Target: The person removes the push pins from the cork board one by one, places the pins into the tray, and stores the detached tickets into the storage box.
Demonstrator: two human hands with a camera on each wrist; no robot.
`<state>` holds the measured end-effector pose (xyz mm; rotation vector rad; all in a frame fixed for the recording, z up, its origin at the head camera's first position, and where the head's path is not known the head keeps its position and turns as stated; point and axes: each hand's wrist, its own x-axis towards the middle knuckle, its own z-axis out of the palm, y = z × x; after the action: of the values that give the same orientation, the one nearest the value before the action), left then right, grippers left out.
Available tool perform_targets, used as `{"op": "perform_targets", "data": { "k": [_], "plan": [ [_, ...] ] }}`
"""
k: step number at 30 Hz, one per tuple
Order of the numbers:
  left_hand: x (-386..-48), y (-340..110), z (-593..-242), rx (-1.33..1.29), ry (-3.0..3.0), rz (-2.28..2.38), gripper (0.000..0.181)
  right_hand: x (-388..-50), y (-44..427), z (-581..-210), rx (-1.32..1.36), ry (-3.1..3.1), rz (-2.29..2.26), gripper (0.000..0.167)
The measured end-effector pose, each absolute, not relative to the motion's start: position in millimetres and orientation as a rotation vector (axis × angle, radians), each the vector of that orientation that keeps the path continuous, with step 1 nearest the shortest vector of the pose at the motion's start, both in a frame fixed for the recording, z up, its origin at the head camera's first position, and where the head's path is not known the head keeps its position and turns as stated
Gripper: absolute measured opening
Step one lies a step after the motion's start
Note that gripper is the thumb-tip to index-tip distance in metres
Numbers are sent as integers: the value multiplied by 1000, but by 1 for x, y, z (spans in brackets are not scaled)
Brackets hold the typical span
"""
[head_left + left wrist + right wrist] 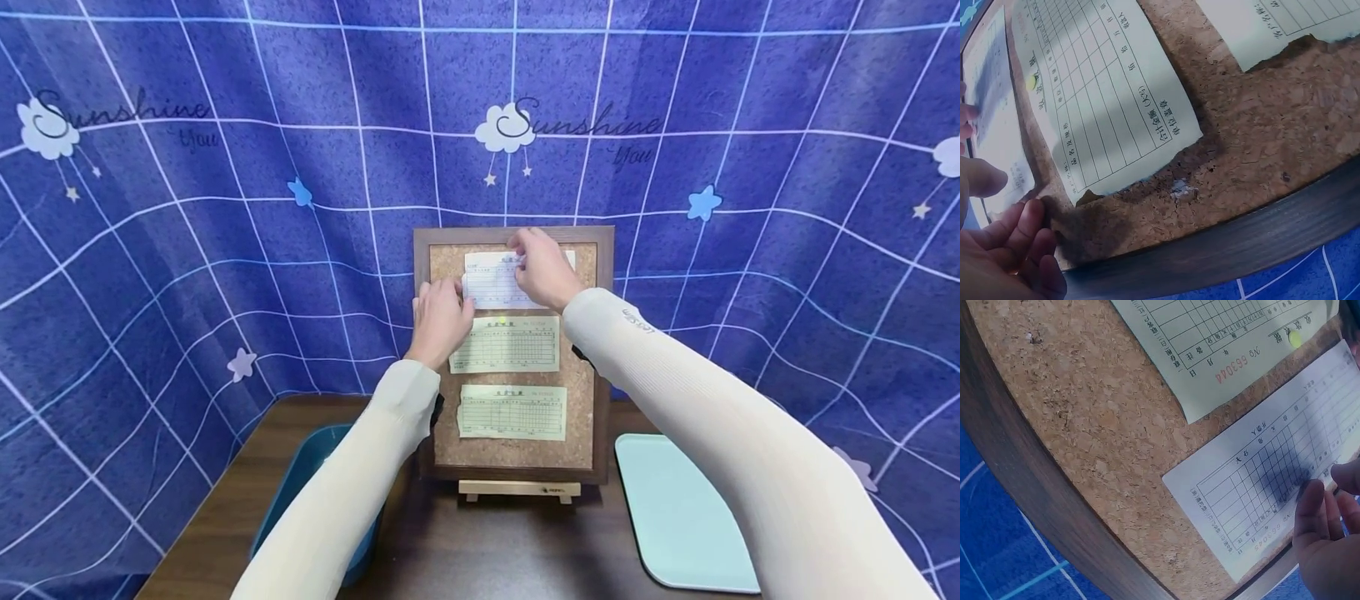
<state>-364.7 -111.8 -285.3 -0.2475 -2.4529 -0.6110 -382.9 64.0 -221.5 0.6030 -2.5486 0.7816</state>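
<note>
A white receipt slip (489, 289) lies against the upper part of a framed cork board (582, 358). At the slip's left edge, my left hand (438, 322) holds it between thumb (986, 177) and fingers. My right hand (549, 271) is at the slip's top middle, with its thumb and fingers curled close together. Anything between those right fingertips is hidden. Just below hangs a pale green receipt slip (504, 354), with a yellow pushpin (1295, 340) at its top middle. Another pale green slip (513, 414) hangs at the bottom of the board.
A small wooden easel (519, 489) supports the board on a dark wooden table (465, 558). At the left is a blue bin (307, 457), partly behind my left sleeve. A pale mint tray (678, 517) lies at the right. Behind everything hangs a blue gridded curtain (360, 167).
</note>
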Motion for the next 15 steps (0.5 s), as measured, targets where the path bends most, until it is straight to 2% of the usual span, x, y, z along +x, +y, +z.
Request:
{"op": "perform_targets", "data": {
  "k": [8, 15],
  "plan": [
    [-370, -109, -282, -214, -2440, -653, 18, -385, 56, -220, 521, -2538, 725, 27],
    [-374, -105, -284, -204, -2426, -641, 19, -386, 54, -217, 511, -2563, 654, 31]
  ]
}}
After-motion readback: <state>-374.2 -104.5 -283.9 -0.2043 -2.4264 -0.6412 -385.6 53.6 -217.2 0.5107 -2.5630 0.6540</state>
